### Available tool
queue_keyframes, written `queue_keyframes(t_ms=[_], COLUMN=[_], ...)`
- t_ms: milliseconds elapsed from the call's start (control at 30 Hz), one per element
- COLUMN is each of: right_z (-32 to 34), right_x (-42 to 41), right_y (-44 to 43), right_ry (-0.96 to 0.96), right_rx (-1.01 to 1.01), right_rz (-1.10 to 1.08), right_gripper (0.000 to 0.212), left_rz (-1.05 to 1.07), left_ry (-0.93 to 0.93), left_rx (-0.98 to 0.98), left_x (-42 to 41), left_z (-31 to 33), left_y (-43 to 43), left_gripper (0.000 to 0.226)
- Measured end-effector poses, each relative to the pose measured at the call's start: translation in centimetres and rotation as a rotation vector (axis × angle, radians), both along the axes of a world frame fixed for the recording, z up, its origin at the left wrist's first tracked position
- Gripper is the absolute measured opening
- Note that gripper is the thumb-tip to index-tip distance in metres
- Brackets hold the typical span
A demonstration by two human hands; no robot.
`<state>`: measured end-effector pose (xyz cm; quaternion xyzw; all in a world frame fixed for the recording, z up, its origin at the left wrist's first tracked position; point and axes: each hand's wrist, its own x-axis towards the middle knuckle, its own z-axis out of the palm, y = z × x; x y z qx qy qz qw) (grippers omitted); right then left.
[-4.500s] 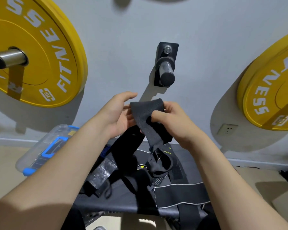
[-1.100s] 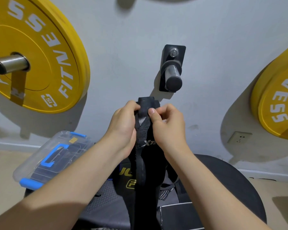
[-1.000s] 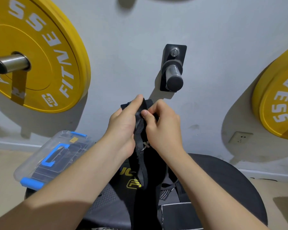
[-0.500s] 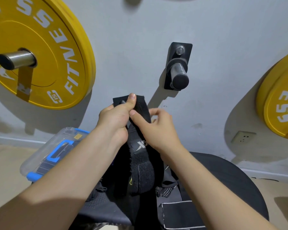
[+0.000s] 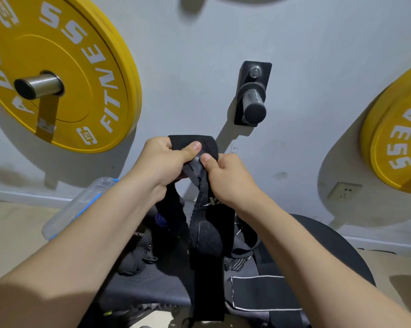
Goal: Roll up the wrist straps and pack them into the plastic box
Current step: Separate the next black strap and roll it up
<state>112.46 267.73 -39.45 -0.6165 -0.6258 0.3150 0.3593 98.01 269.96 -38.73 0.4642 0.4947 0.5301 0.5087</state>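
Left hand [image 5: 161, 162] and right hand [image 5: 228, 178], fingers clenched, are pinching the wrist strap [image 5: 206, 247] at centre; its top end is curling over further than moments ago, so rolling seems underway. Plastic box [image 5: 81, 204] is sitting at eight o'clock.

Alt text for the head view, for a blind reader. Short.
Left hand and right hand pinch the top of a black wrist strap, its tail hanging over more black gear on a dark seat. A clear plastic box sits lower left; a yellow weight plate hangs upper left.
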Motion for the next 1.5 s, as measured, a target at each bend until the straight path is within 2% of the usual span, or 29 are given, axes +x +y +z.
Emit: queue_keyframes(t_ms=[100, 200, 300, 400, 467, 533, 600, 667, 700, 767, 833, 1000, 1067, 1133, 1200, 1267, 1333, 1400, 1500], right_z=[-0.1, -0.1, 0.4, 1.0, 1.3, 1.8, 2.0, 1.8, 1.6, 1.0, 0.4, -0.9, -1.4, -1.6, -1.8, -2.0, -2.4, -3.0, -4.2], right_x=[-0.9, -0.9, 0.8, 2.8, 4.0, 4.9, 5.8, 6.4, 6.5, 6.5, 6.3, 5.7, 5.5, 5.2, 4.8, 4.4, 4.5, 4.8, 5.2], right_y=[-0.4, -1.5, -2.8, -4.2, -4.5, -4.8, -4.9, -5.1, -5.2, -5.2, -4.9, -3.3, -2.7, -2.4, -2.3, -2.4, -2.6, -2.9, -3.2], right_ry=[0.036, 0.138, 0.318, 0.324, 0.375, 0.448, 0.494, 0.533, 0.547, 0.582, 0.624, 0.731, 0.759, 0.761, 0.756, 0.671, 0.483, 0.292, -0.005], right_rx=[-0.018, -0.022, -0.196, -0.459, -0.529, -0.555, -0.567, -0.570, -0.568, -0.514, -0.426, -0.356, -0.339, -0.336, -0.378, -0.486, -0.617, -0.715, -0.756], right_rz=[-0.066, -0.095, 0.034, 0.216, 0.284, 0.330, 0.365, 0.384, 0.395, 0.382, 0.286, 0.110, 0.052, 0.053, 0.089, 0.151, 0.278, 0.446, 0.584], right_gripper=[0.051, 0.058, 0.058, 0.042, 0.033, 0.035, 0.044, 0.055, 0.055, 0.036, 0.028, 0.028, 0.031, 0.026, 0.019, 0.021, 0.030, 0.030, 0.048], left_rz=[0.025, 0.068, 0.067, -0.008, -0.062, -0.054, -0.025, 0.045, 0.089, 0.116, 0.021, -0.336, -0.447, -0.425, -0.274, -0.155, -0.055, 0.035, 0.157], left_ry=[0.005, -0.009, 0.038, 0.210, 0.156, 0.149, 0.196, 0.196, 0.165, 0.131, 0.149, 0.149, 0.158, 0.191, 0.191, 0.170, 0.117, 0.047, -0.045], left_rx=[-0.012, -0.007, -0.033, -0.090, -0.201, -0.252, -0.256, -0.233, -0.224, -0.209, -0.214, -0.360, -0.286, -0.198, -0.185, -0.191, -0.198, -0.203, -0.204], left_x=[-0.2, 0.2, 0.5, 0.0, -0.3, -0.5, -0.6, -0.5, -0.5, -0.5, -0.3, -0.9, -0.8, -0.3, 0.2, 0.5, 0.6, 0.5, 0.2], left_z=[0.5, 0.2, -0.3, -0.9, -1.0, -1.0, -1.1, -1.6, -1.8, -2.1, -2.1, -1.3, -1.2, -1.6, -2.2, -2.6, -2.6, -2.7, -2.7], left_y=[-0.6, -1.3, -1.8, -2.0, -2.3, -2.3, -2.3, -2.3, -2.4, -2.4, -2.7, -2.8, -3.0, -3.3, -3.1, -2.5, -2.0, -1.3, -0.2], left_gripper=[0.009, 0.021, 0.033, 0.030, 0.034, 0.041, 0.043, 0.032, 0.022, 0.013, 0.012, 0.072, 0.067, 0.042, 0.027, 0.022, 0.019, 0.014, 0.014])
